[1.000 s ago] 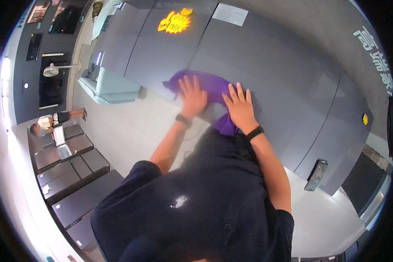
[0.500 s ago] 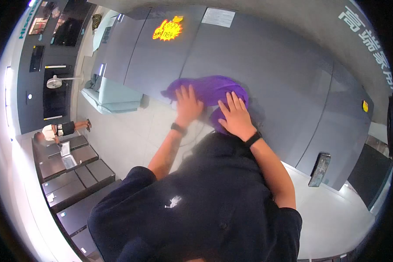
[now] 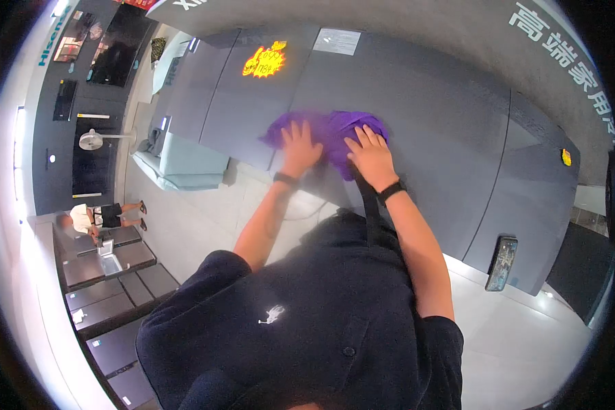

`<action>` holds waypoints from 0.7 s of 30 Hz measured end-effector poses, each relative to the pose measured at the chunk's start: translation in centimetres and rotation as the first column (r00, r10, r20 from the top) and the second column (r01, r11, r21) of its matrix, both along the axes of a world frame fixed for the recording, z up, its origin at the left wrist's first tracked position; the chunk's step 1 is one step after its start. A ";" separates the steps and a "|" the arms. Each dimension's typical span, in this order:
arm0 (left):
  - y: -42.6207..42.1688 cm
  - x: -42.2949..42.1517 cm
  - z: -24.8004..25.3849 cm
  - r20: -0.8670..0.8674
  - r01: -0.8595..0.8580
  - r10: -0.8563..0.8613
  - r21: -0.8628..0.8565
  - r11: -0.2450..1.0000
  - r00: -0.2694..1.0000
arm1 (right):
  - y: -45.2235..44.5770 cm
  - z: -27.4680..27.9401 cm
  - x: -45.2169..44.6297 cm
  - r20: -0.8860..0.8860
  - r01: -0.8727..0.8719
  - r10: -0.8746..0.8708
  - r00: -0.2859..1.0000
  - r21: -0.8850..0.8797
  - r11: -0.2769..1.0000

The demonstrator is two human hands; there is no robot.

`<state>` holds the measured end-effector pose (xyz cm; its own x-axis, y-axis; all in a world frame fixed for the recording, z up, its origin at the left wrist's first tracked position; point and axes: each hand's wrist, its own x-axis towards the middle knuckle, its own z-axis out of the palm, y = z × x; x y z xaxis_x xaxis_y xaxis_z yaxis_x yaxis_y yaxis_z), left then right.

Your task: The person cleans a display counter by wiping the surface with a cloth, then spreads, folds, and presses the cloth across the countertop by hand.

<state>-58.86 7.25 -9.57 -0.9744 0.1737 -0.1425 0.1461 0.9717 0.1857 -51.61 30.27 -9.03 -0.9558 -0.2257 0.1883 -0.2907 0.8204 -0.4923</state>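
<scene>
A bunched purple cloth (image 3: 342, 126) lies on the dark grey panelled surface (image 3: 430, 137). My left hand (image 3: 298, 150) rests flat on the cloth's left part, fingers spread and slightly blurred. On the right part of the cloth, my right hand (image 3: 374, 157) presses with its fingers stretched out. A black band circles each wrist. Above the cloth, the surface bears an orange-yellow price tag (image 3: 264, 61) and a white paper label (image 3: 337, 41).
A phone (image 3: 501, 264) lies near the surface's lower right edge. At the left are a person (image 3: 106, 216) by dark cabinets (image 3: 102, 301), a pale green sofa (image 3: 184, 160) and a white fan (image 3: 91, 140). Large white characters mark the wall at the upper right.
The purple cloth has bunched up more on the right, and its lower end has been drawn up from beside my waist. My right hand has shifted slightly with it. The view has tilted a little.
</scene>
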 end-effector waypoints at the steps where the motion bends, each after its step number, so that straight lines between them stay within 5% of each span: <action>1: 0.4 0.7 0.7 0.020 0.011 -0.010 -0.019 1.000 1.000 | 0.2 0.5 1.0 0.014 -0.003 0.003 1.000 -0.029 1.000; 6: 1.9 8.1 3.3 0.053 0.082 -0.079 -0.054 0.995 0.995 | 2.8 2.3 7.5 0.128 -0.191 0.197 0.972 -0.062 0.980; 9: 2.4 9.5 2.6 0.005 0.114 -0.114 -0.019 0.993 0.993 | 3.6 1.8 9.0 0.063 -0.186 0.188 0.980 -0.030 0.982; 13: 2.6 8.1 1.1 0.018 0.171 -0.171 -0.192 0.966 0.985 | 3.7 1.2 7.0 0.025 -0.109 0.114 0.993 -0.143 0.984; 19: 5.1 3.6 2.4 0.036 -0.024 0.024 0.001 1.000 0.999 | 2.1 -0.3 2.9 -0.114 0.021 -0.038 0.993 -0.142 0.990; 21: 2.0 2.7 -0.6 -0.049 0.213 -0.223 -0.156 0.965 0.974 | 2.2 -0.3 3.2 -0.076 0.004 -0.017 0.997 -0.166 0.986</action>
